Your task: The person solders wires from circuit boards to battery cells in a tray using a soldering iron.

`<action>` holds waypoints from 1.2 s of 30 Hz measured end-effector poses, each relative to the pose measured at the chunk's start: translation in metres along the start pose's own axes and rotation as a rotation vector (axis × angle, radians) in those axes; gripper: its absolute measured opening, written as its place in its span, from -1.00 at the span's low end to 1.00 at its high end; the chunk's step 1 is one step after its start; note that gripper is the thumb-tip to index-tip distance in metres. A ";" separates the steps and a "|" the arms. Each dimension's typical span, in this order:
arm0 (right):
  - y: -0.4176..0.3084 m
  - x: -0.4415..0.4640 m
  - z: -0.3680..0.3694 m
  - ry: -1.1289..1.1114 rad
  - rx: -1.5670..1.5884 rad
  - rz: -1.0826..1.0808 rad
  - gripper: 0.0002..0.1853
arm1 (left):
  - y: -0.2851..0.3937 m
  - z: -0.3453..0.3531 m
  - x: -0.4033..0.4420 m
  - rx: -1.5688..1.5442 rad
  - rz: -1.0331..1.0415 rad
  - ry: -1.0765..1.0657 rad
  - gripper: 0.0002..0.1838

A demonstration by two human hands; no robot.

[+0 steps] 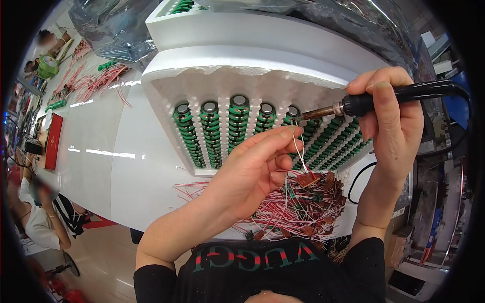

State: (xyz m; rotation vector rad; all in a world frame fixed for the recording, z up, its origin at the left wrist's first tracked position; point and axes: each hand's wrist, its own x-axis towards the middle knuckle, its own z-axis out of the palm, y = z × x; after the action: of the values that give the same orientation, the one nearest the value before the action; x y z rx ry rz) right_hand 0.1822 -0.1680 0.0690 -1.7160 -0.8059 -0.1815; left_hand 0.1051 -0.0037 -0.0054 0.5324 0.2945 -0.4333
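Observation:
My right hand point(391, 111) grips a black soldering iron point(361, 104), its metal tip pointing left at the top of a green-wrapped battery cell point(292, 114). Between the thumb and finger of my left hand point(260, 164) are thin white wires point(299, 146), their upper ends close to the iron's tip. A small brown circuit board point(306, 179) hangs at the lower end of these wires, with red wires on it too. Rows of green cells point(238, 113) stand in a white foam tray point(212, 83). Whether the tip touches the cell I cannot tell.
A heap of red and white wires with small boards point(298, 212) lies between the tray and my body. Another foam box point(252, 30) and grey plastic bags point(111, 30) are behind. At left are green tape point(48, 65), a red box point(52, 141) and other people. The iron's cable point(467, 126) loops at right.

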 end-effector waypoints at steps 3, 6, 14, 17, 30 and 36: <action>0.000 0.000 0.001 0.002 -0.021 -0.001 -0.82 | 0.000 0.000 0.000 -0.006 -0.002 0.001 -0.74; -0.001 0.000 0.001 0.004 -0.034 0.003 -0.82 | 0.000 0.000 0.000 -0.001 -0.002 0.015 -0.74; 0.006 -0.005 -0.011 0.104 0.133 -0.083 -0.80 | -0.001 0.001 -0.001 0.049 0.022 0.028 -0.73; 0.016 -0.013 -0.026 0.160 0.282 -0.158 -0.79 | -0.002 0.004 -0.003 0.103 0.033 0.065 -0.72; 0.047 -0.031 -0.074 0.170 0.549 -0.137 -0.77 | -0.018 0.021 -0.008 0.714 0.362 0.243 -0.62; 0.045 -0.032 -0.070 0.193 0.530 -0.138 -0.75 | -0.018 0.020 0.002 0.658 0.377 0.270 -0.72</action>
State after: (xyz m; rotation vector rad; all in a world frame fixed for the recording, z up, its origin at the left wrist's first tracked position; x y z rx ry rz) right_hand 0.2052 -0.2490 0.0386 -1.1281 -0.7478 -0.2032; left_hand 0.1016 -0.0292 0.0024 1.2716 0.2994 -0.0775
